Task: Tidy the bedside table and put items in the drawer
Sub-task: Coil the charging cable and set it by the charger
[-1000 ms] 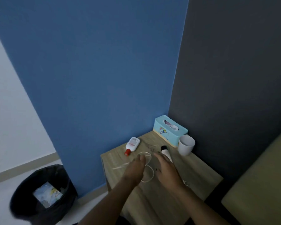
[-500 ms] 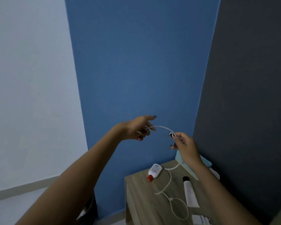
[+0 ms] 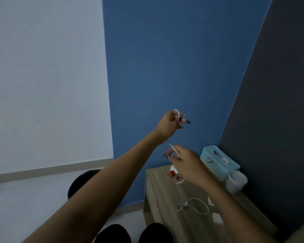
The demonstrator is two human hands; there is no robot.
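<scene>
Both hands pinch the white cable (image 3: 185,205). The left hand (image 3: 171,126) is high before the blue wall (image 3: 165,58), fingers curled round a small loop. The right hand (image 3: 184,163), lower, nips the strand above the table (image 3: 158,190), where the cable's tail lies coiled. Print on the teal tissue box (image 3: 216,160) is too blurred to read.

White cable (image 3: 184,205) aloft, tail looped on bedside table (image 3: 161,199)
</scene>
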